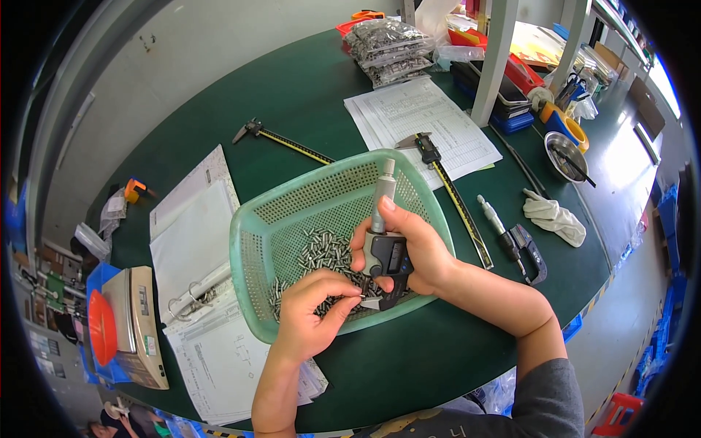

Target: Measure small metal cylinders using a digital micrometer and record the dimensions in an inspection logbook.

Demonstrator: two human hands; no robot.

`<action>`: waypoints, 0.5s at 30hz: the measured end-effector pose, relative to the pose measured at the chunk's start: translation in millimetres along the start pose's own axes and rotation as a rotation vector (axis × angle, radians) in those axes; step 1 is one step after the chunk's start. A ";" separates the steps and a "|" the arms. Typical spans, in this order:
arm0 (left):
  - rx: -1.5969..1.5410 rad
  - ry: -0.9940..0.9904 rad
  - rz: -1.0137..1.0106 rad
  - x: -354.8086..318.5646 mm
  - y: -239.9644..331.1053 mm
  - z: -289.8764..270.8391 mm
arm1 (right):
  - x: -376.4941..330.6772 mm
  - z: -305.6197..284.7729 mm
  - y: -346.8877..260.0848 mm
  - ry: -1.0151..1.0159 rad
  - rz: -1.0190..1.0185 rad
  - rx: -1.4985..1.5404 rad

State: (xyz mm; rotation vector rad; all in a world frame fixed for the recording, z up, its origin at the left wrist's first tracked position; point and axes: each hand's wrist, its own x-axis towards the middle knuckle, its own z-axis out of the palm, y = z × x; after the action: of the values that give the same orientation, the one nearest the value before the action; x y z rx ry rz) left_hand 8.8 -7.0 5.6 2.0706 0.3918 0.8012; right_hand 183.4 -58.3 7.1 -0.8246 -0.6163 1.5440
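Observation:
My right hand is wrapped round a digital micrometer, its thimble pointing up and its frame tilted down over the basket. Thumb and forefinger of my left hand pinch a small metal pin at the micrometer's jaws; the fingertips hide most of it. Beneath both hands is a light green perforated plastic basket. Many short metal pins lie loose on its bottom, partly covered by my hands.
Two digital calipers and a second micrometer lie around the basket. Papers and a scale are at left. Bagged metal parts sit at the back. A white glove and metal bowl are right.

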 end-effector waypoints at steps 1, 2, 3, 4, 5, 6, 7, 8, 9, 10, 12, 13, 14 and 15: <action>-0.011 -0.009 -0.003 0.2 -0.7 0.4 | -0.1 0.0 0.0 0.002 -0.001 -0.001; -0.012 -0.010 -0.001 0.3 -0.8 0.7 | -0.3 0.5 -0.3 0.004 -0.010 0.026; -0.017 -0.006 -0.015 0.1 -0.4 1.1 | -0.1 0.6 -0.6 0.006 -0.019 0.052; -0.020 -0.002 -0.029 -0.3 0.6 1.1 | -0.3 1.0 -0.9 0.008 -0.021 0.052; -0.021 -0.004 -0.028 -0.6 0.7 0.6 | -0.3 1.2 -1.1 -0.010 -0.019 -0.011; -0.023 -0.003 -0.026 -0.9 0.7 -0.2 | -0.6 1.3 -1.5 -0.028 -0.017 -0.074; -0.026 -0.001 -0.023 -0.9 0.2 -0.5 | -1.4 0.9 -1.8 -0.027 -0.018 -0.075; -0.026 -0.002 -0.022 -0.7 0.0 -0.5 | -2.4 0.5 -2.3 -0.044 -0.001 0.022; -0.023 -0.007 -0.017 -0.5 -0.1 -0.5 | -3.1 0.3 -2.7 -0.062 0.017 0.119; -0.019 -0.011 -0.013 -0.2 -0.2 -0.3 | -2.8 -0.1 -2.4 -0.061 0.016 0.119; -0.028 -0.010 -0.025 0.0 -0.1 0.4 | -1.5 -0.8 -1.4 -0.042 0.013 0.092; -0.035 -0.007 -0.039 -0.6 -0.1 0.1 | -1.1 0.0 -1.0 -0.044 0.013 0.092; -0.034 -0.006 -0.040 -1.5 -1.1 0.2 | -1.0 0.8 -0.8 -0.032 0.001 0.063; -0.080 0.013 -0.069 -2.7 -2.9 0.6 | -0.9 1.5 -0.8 -0.019 -0.012 0.034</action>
State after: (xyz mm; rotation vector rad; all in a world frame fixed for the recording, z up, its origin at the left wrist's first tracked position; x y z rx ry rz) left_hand 7.2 -7.1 1.8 1.9678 0.4285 0.7769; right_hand 182.7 -58.9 8.7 -0.7800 -0.6061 1.5492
